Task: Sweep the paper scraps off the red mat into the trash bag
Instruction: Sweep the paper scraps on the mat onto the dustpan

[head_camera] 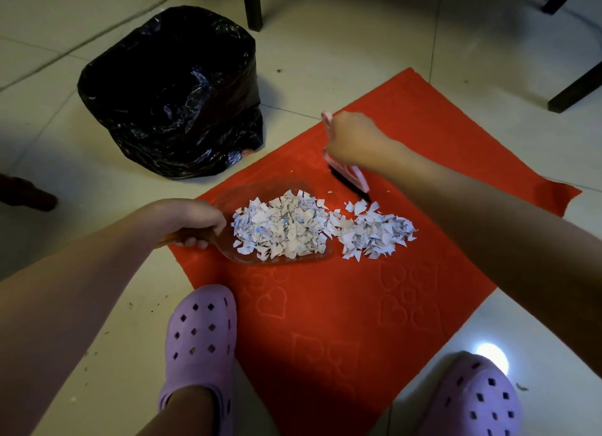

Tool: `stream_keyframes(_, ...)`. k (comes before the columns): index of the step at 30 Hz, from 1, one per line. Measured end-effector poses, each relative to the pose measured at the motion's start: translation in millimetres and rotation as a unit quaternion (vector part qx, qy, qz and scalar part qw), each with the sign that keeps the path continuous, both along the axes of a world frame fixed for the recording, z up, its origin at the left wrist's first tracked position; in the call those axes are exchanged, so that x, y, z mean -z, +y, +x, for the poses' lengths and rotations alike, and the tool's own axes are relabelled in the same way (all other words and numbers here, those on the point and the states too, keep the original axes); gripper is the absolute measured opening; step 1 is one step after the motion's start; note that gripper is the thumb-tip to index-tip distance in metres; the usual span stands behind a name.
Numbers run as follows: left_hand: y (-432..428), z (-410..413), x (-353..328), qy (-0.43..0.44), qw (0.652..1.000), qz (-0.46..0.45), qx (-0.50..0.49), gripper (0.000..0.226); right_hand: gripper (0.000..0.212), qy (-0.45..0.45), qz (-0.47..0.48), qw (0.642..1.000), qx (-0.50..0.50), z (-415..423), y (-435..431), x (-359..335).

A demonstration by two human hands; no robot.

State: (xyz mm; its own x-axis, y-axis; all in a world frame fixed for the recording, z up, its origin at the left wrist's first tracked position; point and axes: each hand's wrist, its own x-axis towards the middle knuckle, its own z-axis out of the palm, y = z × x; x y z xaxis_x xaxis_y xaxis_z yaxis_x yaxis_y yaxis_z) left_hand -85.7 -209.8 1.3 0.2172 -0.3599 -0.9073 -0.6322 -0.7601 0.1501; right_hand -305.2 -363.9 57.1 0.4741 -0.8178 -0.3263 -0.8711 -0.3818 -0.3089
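Left hand (192, 219) grips the clear dustpan (283, 262) by its handle; right hand (353, 139) is wrapped round the pink brush (355, 176). Paper scraps (283, 228): 1 heap in the dustpan, 1 on the red mat (325, 321) at its lip. Risk I see: the overfull dustpan spills en route to the trash bag (176, 93).

Glossy crinkled plastic trash bag (169, 93), embossed matt red mat (342, 305), seemingly clear plastic dustpan (260, 188)

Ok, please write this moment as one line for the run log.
left hand holds dustpan on red mat | right hand holds brush | paper scraps partly in dustpan, partly on mat | trash bag beside mat
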Motion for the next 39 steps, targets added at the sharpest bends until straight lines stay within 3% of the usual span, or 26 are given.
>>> stream_keyframes(4,-0.3,0.2,0.3,-0.001,1.000,0.000,0.001,0.014,0.008,-0.016,-0.021,0.999,0.027,-18.2,-9.1,-8.4)
stream_keyframes(8,-1.2,-1.1,-0.7,-0.004,1.000,0.002,0.004,0.013,0.029,-0.053,-0.060,0.996,0.028,-30.7,-19.0,-7.3)
stream_keyframes(13,-0.7,-2.4,-1.7,-0.011,1.000,0.002,0.008,0.014,0.023,0.008,-0.119,0.991,0.065,-52.6,-25.4,14.6)
stream_keyframes(17,-0.8,-3.2,-3.3,-0.013,1.000,0.003,0.008,0.016,0.041,-0.032,-0.022,0.998,0.050,-66.7,-14.2,23.6)
stream_keyframes(23,-1.0,-3.8,-4.3,-0.009,1.000,0.004,0.012,0.016,0.024,-0.053,0.098,0.986,-0.127,-82.7,5.9,6.3)
stream_keyframes(26,-0.5,-1.7,-3.0,-0.006,1.000,0.005,0.010,0.015,0.023,-0.075,0.076,0.986,-0.130,-93.0,5.2,-5.6)
stream_keyframes(32,-0.5,-0.5,-1.0,-0.012,1.000,0.004,0.000,0.013,0.025,-0.108,-0.036,0.993,-0.036,-71.5,-6.3,14.2)
stream_keyframes(34,0.3,-0.8,0.1,-0.013,1.000,0.004,-0.002,0.013,0.027,-0.108,-0.007,0.994,-0.035,-60.0,-6.0,20.0)
stream_keyframes(39,0.9,0.1,3.6,-0.011,1.000,-0.006,-0.005,0.013,0.023,-0.016,0.078,0.983,-0.165,-66.5,0.9,14.8)
